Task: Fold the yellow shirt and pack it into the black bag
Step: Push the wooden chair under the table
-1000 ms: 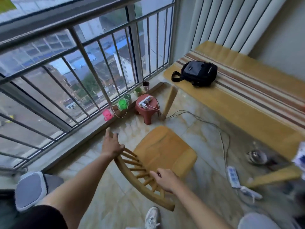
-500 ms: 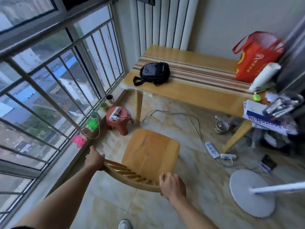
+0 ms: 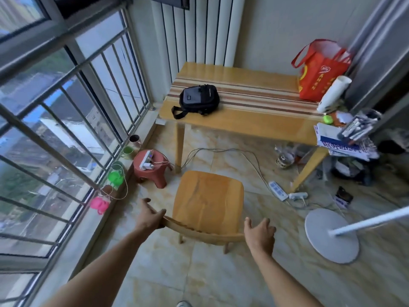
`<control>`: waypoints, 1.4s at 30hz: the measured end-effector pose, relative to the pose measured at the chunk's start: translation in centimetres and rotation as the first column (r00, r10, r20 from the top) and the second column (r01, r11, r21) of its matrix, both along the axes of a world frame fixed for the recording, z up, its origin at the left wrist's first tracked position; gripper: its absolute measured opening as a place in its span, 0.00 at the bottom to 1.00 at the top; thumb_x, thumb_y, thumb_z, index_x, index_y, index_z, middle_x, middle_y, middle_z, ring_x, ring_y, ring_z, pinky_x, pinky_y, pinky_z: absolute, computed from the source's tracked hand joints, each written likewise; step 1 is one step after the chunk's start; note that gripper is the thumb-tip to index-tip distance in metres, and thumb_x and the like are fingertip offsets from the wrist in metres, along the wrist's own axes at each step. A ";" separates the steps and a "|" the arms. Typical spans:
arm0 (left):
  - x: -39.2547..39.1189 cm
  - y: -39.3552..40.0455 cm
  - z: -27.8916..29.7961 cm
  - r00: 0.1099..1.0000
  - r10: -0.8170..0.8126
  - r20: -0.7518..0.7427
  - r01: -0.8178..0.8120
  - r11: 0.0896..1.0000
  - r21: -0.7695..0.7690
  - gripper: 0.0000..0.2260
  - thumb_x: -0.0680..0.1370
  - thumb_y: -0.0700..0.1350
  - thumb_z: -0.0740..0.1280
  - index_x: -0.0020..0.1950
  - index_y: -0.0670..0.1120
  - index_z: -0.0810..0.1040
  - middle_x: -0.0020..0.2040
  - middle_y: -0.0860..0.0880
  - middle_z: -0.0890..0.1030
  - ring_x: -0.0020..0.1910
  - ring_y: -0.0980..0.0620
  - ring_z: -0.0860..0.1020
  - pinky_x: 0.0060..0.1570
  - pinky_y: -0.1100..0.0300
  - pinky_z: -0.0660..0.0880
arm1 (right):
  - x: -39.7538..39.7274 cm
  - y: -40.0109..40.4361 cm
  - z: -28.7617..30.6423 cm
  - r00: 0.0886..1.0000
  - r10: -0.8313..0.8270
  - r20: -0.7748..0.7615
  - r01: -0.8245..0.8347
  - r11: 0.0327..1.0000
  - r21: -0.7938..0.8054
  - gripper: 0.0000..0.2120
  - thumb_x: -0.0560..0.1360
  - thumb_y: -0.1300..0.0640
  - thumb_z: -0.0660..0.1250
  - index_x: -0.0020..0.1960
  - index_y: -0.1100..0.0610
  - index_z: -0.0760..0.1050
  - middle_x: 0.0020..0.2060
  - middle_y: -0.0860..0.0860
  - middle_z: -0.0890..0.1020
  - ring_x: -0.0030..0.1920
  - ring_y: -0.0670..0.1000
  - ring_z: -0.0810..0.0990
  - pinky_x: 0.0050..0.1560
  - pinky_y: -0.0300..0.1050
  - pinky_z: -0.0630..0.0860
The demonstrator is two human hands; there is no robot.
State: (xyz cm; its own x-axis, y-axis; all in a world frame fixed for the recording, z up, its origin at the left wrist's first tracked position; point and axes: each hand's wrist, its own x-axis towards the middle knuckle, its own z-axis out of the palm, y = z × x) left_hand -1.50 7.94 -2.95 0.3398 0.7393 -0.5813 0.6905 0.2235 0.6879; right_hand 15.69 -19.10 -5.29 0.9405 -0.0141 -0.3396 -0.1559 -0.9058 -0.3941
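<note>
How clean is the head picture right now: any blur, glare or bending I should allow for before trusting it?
Head view: daylight from the window on the left, soft shadows only. Wide-angle bending bows the window bars and the table edges. Glare streaks the table's glossy front. The right edge is smeared, with the papers blurred. The black bag, chair, left hand and right hand read fairly sharp.

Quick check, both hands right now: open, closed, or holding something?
Left hand: grips the left end of the wooden chair's backrest.
Right hand: open, fingers spread beside the backrest's right end, holding nothing.
</note>
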 end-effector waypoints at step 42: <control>28.0 15.0 -3.8 0.989 -0.092 0.112 0.089 0.996 0.032 0.23 0.69 0.43 0.72 0.55 0.54 0.61 0.55 0.35 0.72 0.42 0.37 0.84 0.36 0.45 0.84 | 29.8 11.7 -1.7 0.990 0.065 0.124 -0.087 0.980 0.178 0.17 0.75 0.52 0.66 0.32 0.58 0.69 0.30 0.54 0.76 0.37 0.58 0.74 0.38 0.47 0.67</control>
State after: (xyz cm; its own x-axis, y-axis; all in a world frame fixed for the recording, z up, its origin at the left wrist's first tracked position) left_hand 26.52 22.97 -6.76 0.4686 0.7171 -0.5159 0.6246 0.1441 0.7676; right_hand 45.44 -7.45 -6.98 0.9698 0.1111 -0.2171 -0.0320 -0.8245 -0.5650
